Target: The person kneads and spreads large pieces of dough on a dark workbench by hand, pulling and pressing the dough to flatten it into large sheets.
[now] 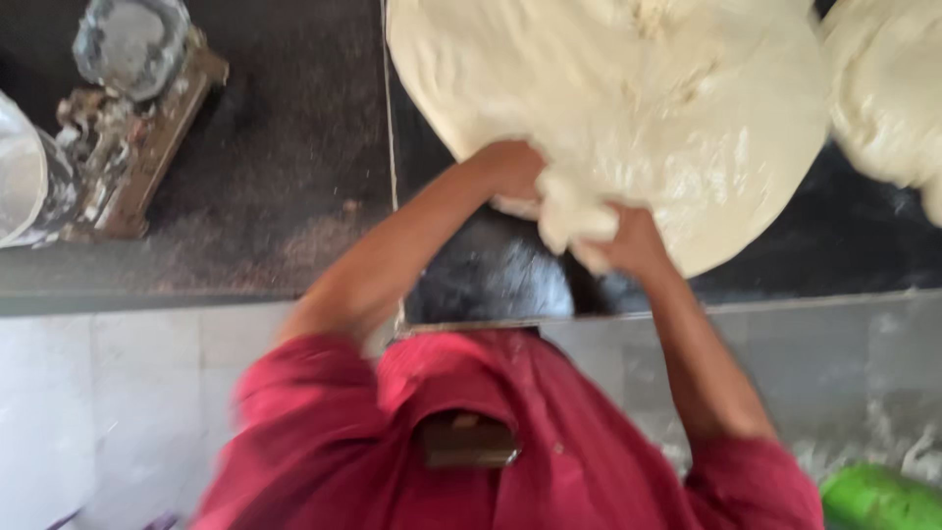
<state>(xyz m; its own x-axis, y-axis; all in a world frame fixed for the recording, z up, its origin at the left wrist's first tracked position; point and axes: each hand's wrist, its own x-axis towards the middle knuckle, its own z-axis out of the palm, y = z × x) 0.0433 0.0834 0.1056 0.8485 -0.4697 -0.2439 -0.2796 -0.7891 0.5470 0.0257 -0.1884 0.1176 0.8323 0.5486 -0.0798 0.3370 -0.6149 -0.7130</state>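
Note:
A very large pale mass of dough (pixel 628 108) lies on a dark stone counter (pixel 294 147). My left hand (pixel 510 169) grips its near edge, fingers dug into the dough. My right hand (pixel 633 245) is closed on a lump pulled out from the same edge (pixel 574 221). Both forearms reach up from my red shirt. The picture is blurred by motion.
A second mass of dough (pixel 883 98) lies at the far right. A flour-dusted weighing scale with a metal pan (pixel 132 108) stands at the back left, beside a metal vessel (pixel 25 172). A green object (pixel 878 499) sits at the bottom right above the grey tiled floor (pixel 118 393).

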